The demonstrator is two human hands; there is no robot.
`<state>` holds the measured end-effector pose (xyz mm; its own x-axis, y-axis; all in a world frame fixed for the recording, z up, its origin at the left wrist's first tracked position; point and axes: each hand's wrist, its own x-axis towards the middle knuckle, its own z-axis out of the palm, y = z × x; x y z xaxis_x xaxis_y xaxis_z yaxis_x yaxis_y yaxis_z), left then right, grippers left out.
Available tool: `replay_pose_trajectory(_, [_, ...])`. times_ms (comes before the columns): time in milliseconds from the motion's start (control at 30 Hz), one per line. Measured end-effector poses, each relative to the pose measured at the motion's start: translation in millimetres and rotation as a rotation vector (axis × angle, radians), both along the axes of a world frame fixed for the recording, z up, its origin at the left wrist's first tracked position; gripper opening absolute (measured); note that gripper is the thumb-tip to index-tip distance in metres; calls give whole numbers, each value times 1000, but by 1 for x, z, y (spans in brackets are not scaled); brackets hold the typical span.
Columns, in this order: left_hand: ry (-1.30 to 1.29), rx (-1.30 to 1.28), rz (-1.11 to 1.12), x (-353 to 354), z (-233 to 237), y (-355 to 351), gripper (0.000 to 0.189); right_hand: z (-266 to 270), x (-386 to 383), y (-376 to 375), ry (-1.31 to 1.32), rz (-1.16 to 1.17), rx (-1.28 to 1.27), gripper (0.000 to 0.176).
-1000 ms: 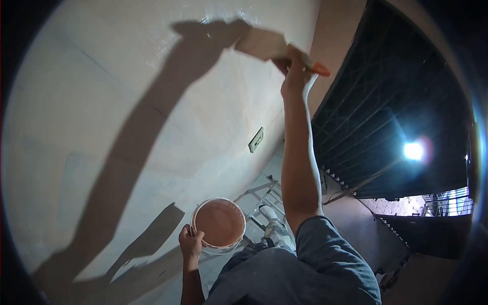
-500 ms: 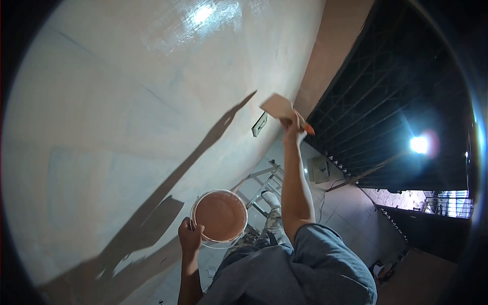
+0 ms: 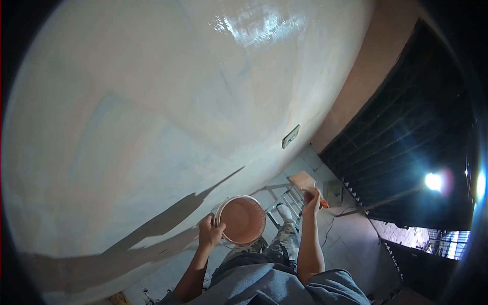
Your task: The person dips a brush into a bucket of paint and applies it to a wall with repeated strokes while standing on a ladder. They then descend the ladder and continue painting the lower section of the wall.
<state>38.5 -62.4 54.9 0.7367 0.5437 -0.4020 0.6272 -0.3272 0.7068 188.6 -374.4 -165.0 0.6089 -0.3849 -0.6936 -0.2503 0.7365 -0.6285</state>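
Brush (image 3: 303, 181): your right hand (image 3: 312, 198) clamps its handle, bristles up, clear of the bucket.
Bucket (image 3: 239, 197): your left hand (image 3: 210, 233) grips its rim, keeping the paint (image 3: 243, 219) level.

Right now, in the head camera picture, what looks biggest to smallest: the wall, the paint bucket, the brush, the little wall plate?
1. wall
2. paint bucket
3. brush
4. wall plate: it looks smallest, but it is farther from the camera, so brush versus plate is unsure.
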Motion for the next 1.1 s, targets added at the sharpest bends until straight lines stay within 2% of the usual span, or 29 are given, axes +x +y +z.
replay_pose_trajectory(200, [-55,26,40,-16,18,-6,22,44,-8,27,-10,74,34,29])
replay_pose_trajectory(300, [-114,205,-57,-28,20,-2,21,94,12,42,-105,119,50,28])
replay_pose_trajectory(367, [-151,180,-32,-32,17,-2,23,133,29,52,-184,160,39,28])
replay_pose_trajectory(433, [-87,-20,140,-34,20,-7,22,178,41,63,-414,194,66,29])
replay_pose_trajectory(467, [-91,-25,139,-37,20,-8,22,200,45,67,-418,194,60,29])
replay_pose_trajectory(533, [-146,-29,137,-38,18,-7,20,238,52,74,-617,226,130,30])
replay_pose_trajectory(633, [-186,-26,124,-40,15,-9,19,266,57,79,-678,246,-7,29])
replay_pose_trajectory(733, [-201,-59,128,-40,16,-9,19,289,57,80,-691,199,141,30])
replay_pose_trajectory(833, [-160,-156,178,-37,22,-12,18,317,62,79,-779,188,107,29])
replay_pose_trajectory(967, [-187,-71,104,-39,15,-9,17,323,76,76,-832,130,102,31])
replay_pose_trajectory(1100, [-141,-73,99,-40,-19,2,13,270,81,65,-634,166,123,30])
